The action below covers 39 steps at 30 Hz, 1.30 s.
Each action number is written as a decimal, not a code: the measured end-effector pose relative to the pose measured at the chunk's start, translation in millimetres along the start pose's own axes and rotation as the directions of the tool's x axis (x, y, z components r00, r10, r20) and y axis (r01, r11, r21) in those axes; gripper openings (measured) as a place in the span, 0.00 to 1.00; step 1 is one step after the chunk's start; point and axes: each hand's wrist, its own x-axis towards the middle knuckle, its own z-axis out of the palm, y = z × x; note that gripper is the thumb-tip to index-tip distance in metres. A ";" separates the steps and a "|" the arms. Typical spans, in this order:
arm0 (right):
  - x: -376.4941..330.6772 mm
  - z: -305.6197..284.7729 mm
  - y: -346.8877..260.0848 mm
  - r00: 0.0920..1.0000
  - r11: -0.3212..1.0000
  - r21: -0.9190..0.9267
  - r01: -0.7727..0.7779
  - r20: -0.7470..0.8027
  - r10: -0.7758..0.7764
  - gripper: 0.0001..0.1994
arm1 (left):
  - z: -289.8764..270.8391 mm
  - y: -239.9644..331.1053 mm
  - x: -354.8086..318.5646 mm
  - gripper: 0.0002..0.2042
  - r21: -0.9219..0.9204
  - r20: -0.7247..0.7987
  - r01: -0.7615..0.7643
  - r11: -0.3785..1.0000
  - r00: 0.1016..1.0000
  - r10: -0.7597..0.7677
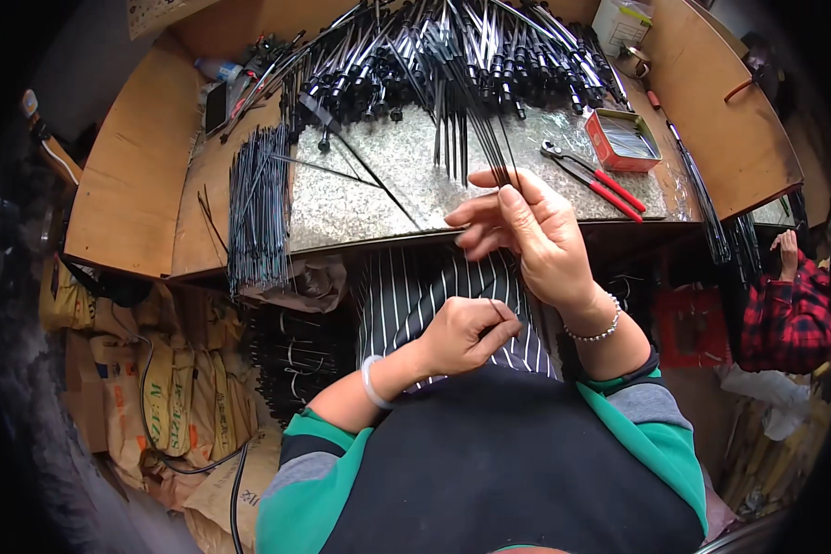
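Basically, work's looking mid-way, judging by stock: R hand [549,231] is grasping a few thin black rods [491,138] between thumb and fingers, their far ends running over the worktop [346,214] toward the back. L hand [471,332] is hovering over the striped lap [388,282], fingers curling in, thumb meeting index; can't tell if that grip is holding anything thin or nothing. Big heap of black-capped rods [379,74] is filling the back; a separate rod bundle [258,212] is lying at L, ends overhanging the front edge. Can't tell which is finished vs. waiting, but plenty's probably remaining.

Re: edges/room: front edge is passing behind R hand in this view; L hand is sitting on the person's side of it. Wooden side panels [129,175] are bounding both ends. Most room's showing approx. mid-worktop, L of R hand, w/ a couple of loose rods [369,173] crossing it. On the R, red-handled cutters [614,201] and a red box [633,165] w/ thin pcs inside are narrowing the space. Co-worker's checked sleeve [789,319] is showing far R, well apart.
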 end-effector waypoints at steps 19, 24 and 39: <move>-47.6 -49.6 -40.1 0.977 0.988 -0.041 -0.150 0.146 0.154 0.16 | -116.4 -38.7 158.9 0.15 -0.709 -0.306 -0.097 0.698 0.935 -0.181; -79.5 -100.6 97.2 0.993 0.790 -0.605 0.104 0.013 -0.121 0.09 | -86.0 -20.8 167.5 0.11 -0.395 -0.170 -0.137 0.908 0.983 0.074; 30.3 -125.8 39.5 0.985 0.473 -0.866 0.164 0.113 -0.134 0.09 | -74.5 -55.5 128.8 0.09 0.429 0.025 -0.100 0.898 0.995 0.099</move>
